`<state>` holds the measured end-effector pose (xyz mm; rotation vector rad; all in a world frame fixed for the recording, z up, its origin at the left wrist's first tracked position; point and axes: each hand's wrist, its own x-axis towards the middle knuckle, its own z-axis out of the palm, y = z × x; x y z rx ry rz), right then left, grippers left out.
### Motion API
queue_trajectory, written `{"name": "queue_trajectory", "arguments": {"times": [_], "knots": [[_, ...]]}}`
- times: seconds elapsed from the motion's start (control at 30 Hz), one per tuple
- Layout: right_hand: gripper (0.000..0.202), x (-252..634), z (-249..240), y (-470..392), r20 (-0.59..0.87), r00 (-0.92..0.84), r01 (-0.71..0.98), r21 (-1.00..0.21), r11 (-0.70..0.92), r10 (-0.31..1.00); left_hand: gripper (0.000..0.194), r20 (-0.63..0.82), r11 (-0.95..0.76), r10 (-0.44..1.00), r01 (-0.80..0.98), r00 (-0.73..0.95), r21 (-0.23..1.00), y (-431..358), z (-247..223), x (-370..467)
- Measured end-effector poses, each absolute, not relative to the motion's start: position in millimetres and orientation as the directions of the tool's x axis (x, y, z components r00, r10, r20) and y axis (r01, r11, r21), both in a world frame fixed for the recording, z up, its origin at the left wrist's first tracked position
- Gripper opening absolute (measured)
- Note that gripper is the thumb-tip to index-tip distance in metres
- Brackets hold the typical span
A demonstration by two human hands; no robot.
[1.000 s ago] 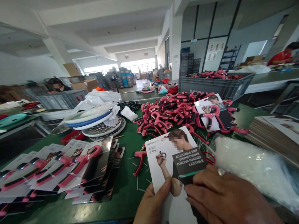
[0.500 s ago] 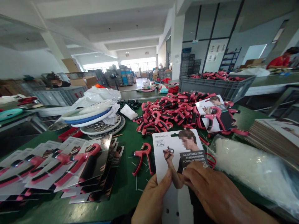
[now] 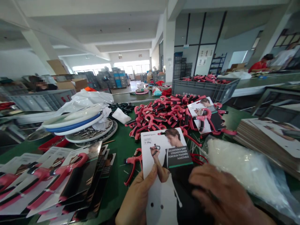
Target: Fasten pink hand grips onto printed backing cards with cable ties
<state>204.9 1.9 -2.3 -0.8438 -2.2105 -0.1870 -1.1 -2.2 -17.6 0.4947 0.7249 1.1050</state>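
Upright in front of me is a printed backing card [image 3: 156, 184], gripped along its left edge by my left hand [image 3: 138, 195], thumb on the front. A thin white tie [image 3: 178, 197] sticks out across its lower front. My right hand [image 3: 217, 190] is blurred at the card's right side; its fingers are smeared, and whether they hold anything is unclear. Partly hidden behind the card's left edge, a single pink-and-black hand grip [image 3: 133, 162] lies on the green table [image 3: 114, 178]. A large heap of such grips [image 3: 157, 115] is beyond the card.
Carded grips [image 3: 67, 175] overlap at the left. Round trays [image 3: 89, 132] stand behind them. On the right are a clear bag of white ties [image 3: 239, 165] and a stack of cards [image 3: 257, 140]. A grey crate [image 3: 203, 89] stands behind the heap. People work farther back.
My right hand has moved off the card's face to the right, uncovering its printed text. The white tie now shows on the card. The whole view has shifted, with objects farther left.
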Motion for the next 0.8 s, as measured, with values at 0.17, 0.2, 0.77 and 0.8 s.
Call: {"name": "queue_trajectory", "arguments": {"times": [0.17, 0.2, 0.77, 0.8], "knots": [[0.025, 273.6, -19.6, 70.5, 0.444, -0.291, 0.944, -0.008, 0.329, 0.847, 0.025, -0.263, 0.362, 0.93, -0.526, 0.257, 0.769, 10.0, -18.0, -14.2], [0.023, 284.2, -25.8, 84.3, 0.39, -0.3, 0.948, 0.02, 0.318, 0.87, 0.025, -0.25, 0.344, 0.937, -0.52, 0.244, 0.782, 12.5, -19.5, -15.4], [0.029, 311.3, -48.5, 141.5, 0.043, -0.566, 0.8, 0.27, 0.536, 0.823, 0.062, -0.271, 0.289, 0.957, -0.427, 0.105, 0.857, 24.8, -37.4, -14.3], [0.033, 315.9, -44.7, 141.0, 0.075, -0.559, 0.81, 0.262, 0.524, 0.826, 0.061, -0.264, 0.286, 0.958, -0.425, 0.111, 0.859, 22.0, -36.9, -16.2]]}}
